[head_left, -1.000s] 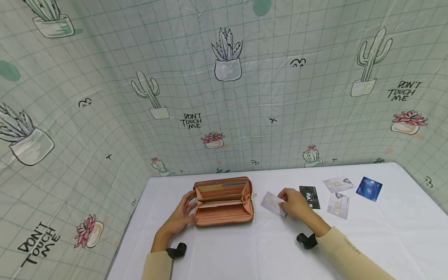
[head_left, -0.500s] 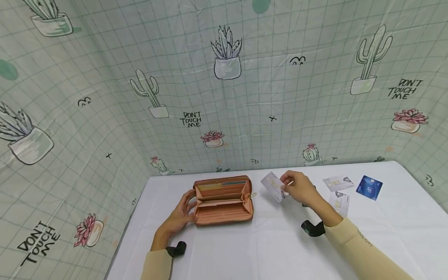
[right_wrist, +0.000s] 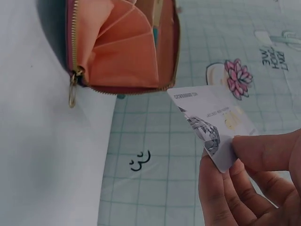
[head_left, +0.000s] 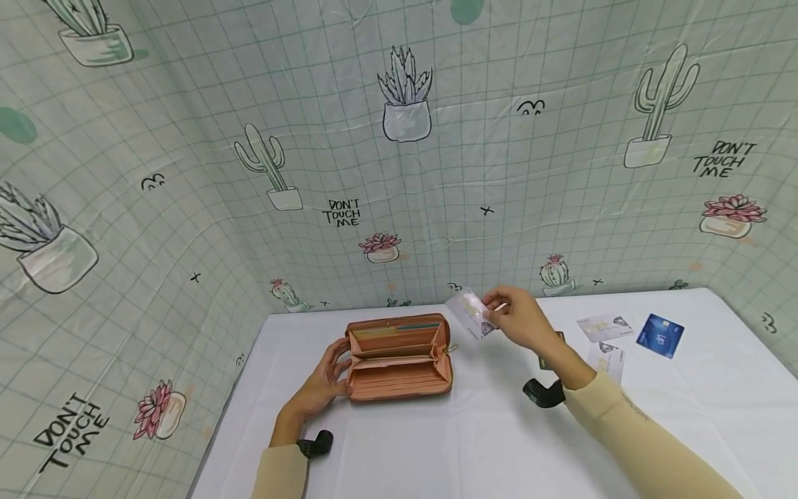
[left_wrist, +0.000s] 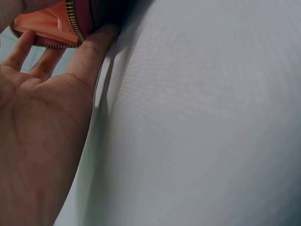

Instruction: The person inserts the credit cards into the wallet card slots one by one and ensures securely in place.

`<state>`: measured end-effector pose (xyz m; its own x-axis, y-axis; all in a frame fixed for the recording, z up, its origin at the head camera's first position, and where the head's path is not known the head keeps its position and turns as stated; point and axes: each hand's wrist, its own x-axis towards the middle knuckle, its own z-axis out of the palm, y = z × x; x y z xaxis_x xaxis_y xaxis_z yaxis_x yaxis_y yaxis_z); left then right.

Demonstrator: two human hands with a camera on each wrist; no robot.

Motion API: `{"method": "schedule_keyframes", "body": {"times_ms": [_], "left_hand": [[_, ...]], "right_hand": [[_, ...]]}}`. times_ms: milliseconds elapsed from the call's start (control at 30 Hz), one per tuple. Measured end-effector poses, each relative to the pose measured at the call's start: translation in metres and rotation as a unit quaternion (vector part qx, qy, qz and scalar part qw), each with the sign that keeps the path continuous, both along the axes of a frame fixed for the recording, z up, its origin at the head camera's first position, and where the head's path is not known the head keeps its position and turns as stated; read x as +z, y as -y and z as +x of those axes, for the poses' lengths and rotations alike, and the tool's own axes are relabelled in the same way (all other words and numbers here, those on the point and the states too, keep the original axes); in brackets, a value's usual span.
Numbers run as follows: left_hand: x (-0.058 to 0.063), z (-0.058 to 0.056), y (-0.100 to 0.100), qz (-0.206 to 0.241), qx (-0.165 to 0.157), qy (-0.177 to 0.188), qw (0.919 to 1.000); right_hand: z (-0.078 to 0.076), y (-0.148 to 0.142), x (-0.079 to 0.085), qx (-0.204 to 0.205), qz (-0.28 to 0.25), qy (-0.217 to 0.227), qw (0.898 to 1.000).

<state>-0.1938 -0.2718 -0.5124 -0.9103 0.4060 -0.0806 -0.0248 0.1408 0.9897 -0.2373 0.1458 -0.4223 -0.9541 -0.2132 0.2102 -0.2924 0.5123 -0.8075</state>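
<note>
An orange zip-around wallet (head_left: 399, 389) stands spread wide, its pockets facing up. My left hand (head_left: 318, 381) grips its left side, thumb near the front corner and fingers toward the back; the left wrist view shows the fingertips at the zipper edge. My right hand (head_left: 520, 319) pinches a white VIP card (head_left: 467, 312) between thumb and fingers, raised above the table just right of the wallet. In the right wrist view the card (right_wrist: 207, 117) tilts, showing a diamond print, with its far corner close to the wallet's zipped edge (right_wrist: 127, 70).
Two more white cards, one behind (head_left: 605, 327) and one in front (head_left: 607, 359), lie right of my right forearm, with a blue card (head_left: 661, 335) farther right. A dark card (head_left: 543, 361) is mostly hidden beneath that arm. Yellow and blue-green strips show in the wallet's back pocket.
My right hand has lifted the white card off the table and carried it up, back and left toward the wallet. The left hand and wallet stay in place.
</note>
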Motion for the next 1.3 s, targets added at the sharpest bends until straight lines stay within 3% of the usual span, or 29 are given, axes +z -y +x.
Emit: {"method": "schedule_keyframes", "body": {"times_ms": [500,933,1300], "left_hand": [[0.000,0.001,0.000,-0.002,0.003,0.007,1.0000],[-0.003,0.000,-0.001,0.000,0.013,0.012,0.9998],[-0.001,0.001,0.002,-0.003,-0.002,-0.003,1.0000]], "right_hand": [[-0.007,0.041,0.005,0.046,-0.016,-0.038,0.998],[-0.011,0.070,-0.009,0.057,-0.009,-0.065,0.996],[-0.013,0.083,-0.019,0.050,0.014,-0.112,0.992]]}}
